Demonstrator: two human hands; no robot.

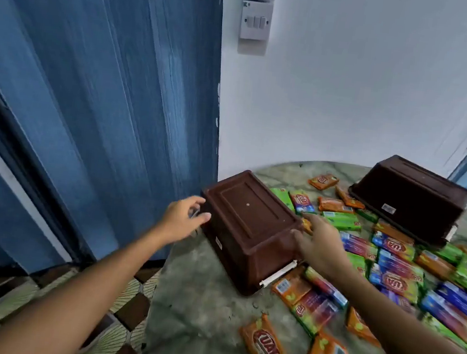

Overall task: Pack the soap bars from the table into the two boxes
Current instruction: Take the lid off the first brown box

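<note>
Two brown plastic boxes lie upside down on a round marble table (200,304). The near box (247,225) sits at the table's left edge, the far box (410,197) at the back right. My left hand (183,220) is at the near box's left end, fingers loosely spread and just short of touching it. My right hand (321,242) rests against the box's right side, fingers straight. Several wrapped soap bars in orange (268,349), green (341,219) and blue (396,247) lie scattered over the table's right half.
A blue door (97,88) stands to the left, a white wall with a switch plate (256,19) behind the table. Patterned floor tiles (109,334) show below the table's left edge. Bare marble lies in front of the near box.
</note>
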